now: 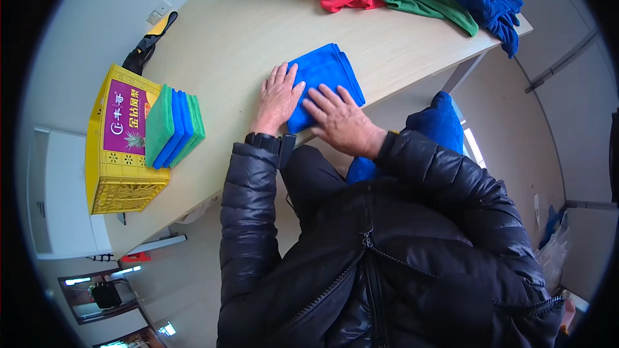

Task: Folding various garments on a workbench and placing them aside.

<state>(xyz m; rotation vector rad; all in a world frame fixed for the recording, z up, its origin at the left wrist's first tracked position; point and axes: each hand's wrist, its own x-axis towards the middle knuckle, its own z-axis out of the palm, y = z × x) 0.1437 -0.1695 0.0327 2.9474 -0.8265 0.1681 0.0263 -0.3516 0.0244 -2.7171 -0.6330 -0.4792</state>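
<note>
Grip released, left hand point(277, 98) and right hand point(347, 121) rest flat on a folded blue cloth point(324, 69) at the near edge of the table point(222, 58). Leftward, folded green and blue cloths point(160, 127) sit beside a yellow crate point(129, 187); beyond, rumpled cloths point(422, 1) lie heaped.

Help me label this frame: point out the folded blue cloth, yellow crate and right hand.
Folded blue cloth point(324, 69), head view: upper face.
Yellow crate point(121, 171), head view: side wall.
Right hand point(343, 124), head view: back of hand.
</note>
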